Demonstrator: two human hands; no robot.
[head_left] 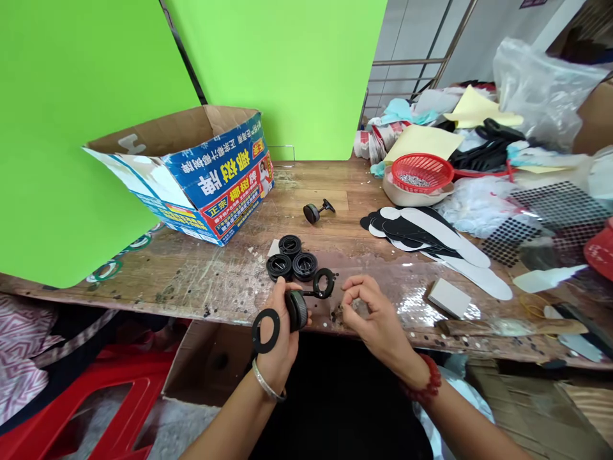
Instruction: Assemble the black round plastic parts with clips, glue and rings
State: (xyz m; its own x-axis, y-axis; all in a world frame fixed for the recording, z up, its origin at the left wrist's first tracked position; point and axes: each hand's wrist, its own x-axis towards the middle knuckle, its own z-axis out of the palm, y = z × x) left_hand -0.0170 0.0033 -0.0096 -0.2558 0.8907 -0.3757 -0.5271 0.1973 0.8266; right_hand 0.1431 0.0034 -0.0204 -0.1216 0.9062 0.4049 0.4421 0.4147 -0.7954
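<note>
My left hand (282,326) is closed around a black round part with a ribbed rim (297,310). A short stem on this part reaches right to a black ring (324,283). A flat black ring (265,331) lies over the thumb side of the same hand. My right hand (371,310) is just to the right, above the table edge, with thumb and forefinger drawn together in a pinch; anything between the fingertips is too small to make out. Just beyond my left hand, several black round slotted discs (305,266) sit grouped on the table.
A similar black part with a stem (312,213) lies farther back. An open blue carton (211,185) stands left, before green panels (287,76). Rightward are black and white insoles (431,236), a red basket (422,172), a small pale block (449,298) and heaped cloths and plastic.
</note>
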